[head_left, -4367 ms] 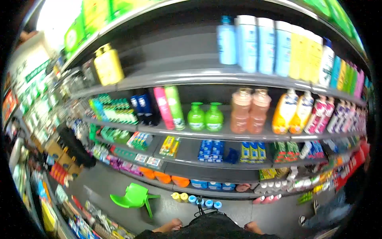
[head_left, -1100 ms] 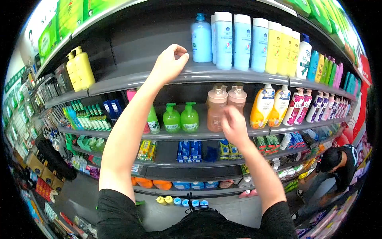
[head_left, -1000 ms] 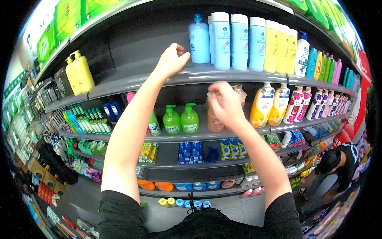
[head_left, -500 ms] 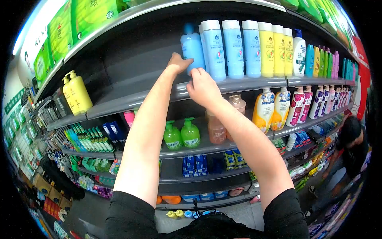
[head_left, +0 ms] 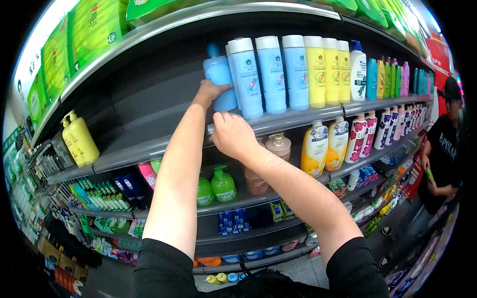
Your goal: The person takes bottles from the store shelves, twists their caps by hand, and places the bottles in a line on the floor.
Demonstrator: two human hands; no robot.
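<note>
Bottle [head_left: 218, 73] points cap [head_left: 213, 49] upward, long axis near vertical, left hand [head_left: 209, 93] gripping it, right hand [head_left: 233, 134] curled, hold unclear.

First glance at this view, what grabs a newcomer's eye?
Probably the left hand holding a blue-capped bottle on the shelf, with the curled right hand just below. Next, the white-capped row to its right, blue then yellow. Then the big bright-green packs at upper left.
</note>
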